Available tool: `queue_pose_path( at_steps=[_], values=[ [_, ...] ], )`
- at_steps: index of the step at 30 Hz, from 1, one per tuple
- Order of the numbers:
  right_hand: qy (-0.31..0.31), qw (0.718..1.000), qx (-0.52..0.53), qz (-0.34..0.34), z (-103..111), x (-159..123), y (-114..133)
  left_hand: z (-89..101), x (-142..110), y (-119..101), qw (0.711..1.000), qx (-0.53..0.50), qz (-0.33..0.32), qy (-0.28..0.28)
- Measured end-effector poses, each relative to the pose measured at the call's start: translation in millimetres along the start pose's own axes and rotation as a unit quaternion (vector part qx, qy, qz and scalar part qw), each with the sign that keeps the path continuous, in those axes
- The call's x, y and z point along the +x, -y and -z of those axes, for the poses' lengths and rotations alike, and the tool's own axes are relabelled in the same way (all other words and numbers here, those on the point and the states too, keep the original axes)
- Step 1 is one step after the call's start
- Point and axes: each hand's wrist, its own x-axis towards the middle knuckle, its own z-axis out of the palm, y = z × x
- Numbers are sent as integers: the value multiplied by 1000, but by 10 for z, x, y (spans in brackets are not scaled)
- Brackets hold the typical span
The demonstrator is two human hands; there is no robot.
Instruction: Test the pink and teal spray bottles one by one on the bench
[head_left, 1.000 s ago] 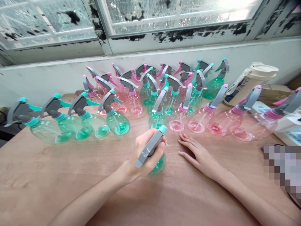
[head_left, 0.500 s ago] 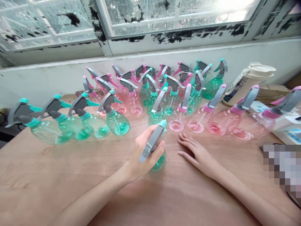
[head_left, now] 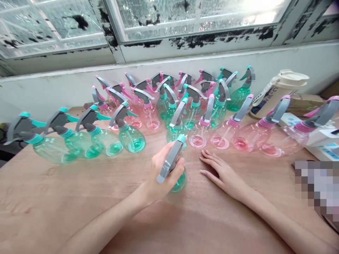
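My left hand (head_left: 161, 174) is wrapped round the neck of a green spray bottle (head_left: 178, 181) with a grey trigger head (head_left: 171, 158), standing on the wooden table (head_left: 79, 197). My right hand (head_left: 221, 171) lies flat and open on the table just to the right of it, fingers stretched out, holding nothing. Behind both hands stand several green spray bottles (head_left: 131, 135) and pink spray bottles (head_left: 219, 135) in rows.
A white jug with a lid (head_left: 280, 90) stands at the back right beside a white box (head_left: 321, 139). A wall and a window sill (head_left: 185, 58) run behind the bottles. A blurred patch (head_left: 317, 187) sits at the right edge.
My left hand has slid the green bottle slightly away from me, toward the rows. My right hand has stayed flat on the table.
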Motion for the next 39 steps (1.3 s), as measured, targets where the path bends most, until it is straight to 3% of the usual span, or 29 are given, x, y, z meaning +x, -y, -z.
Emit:
queue_pose_path(
  at_steps=[12,17,24,33,39],
  values=[
    [-3,1000,0,-3,13,-5,8,3,38,-90,1000,-17,26,-4],
    [-5,1000,1,-2,8,-7,14,36,22,-84,1000,9,-17,-18],
    [-9,1000,9,-2,-6,-11,3,-30,37,-14,999,29,24,-32],
    [-16,1000,19,-1,2,-6,12,-17,-40,49,997,20,-60,-51],
    [-16,1000,18,5,-7,-1,8,-4,-146,117,992,82,-60,-80]
  ],
)
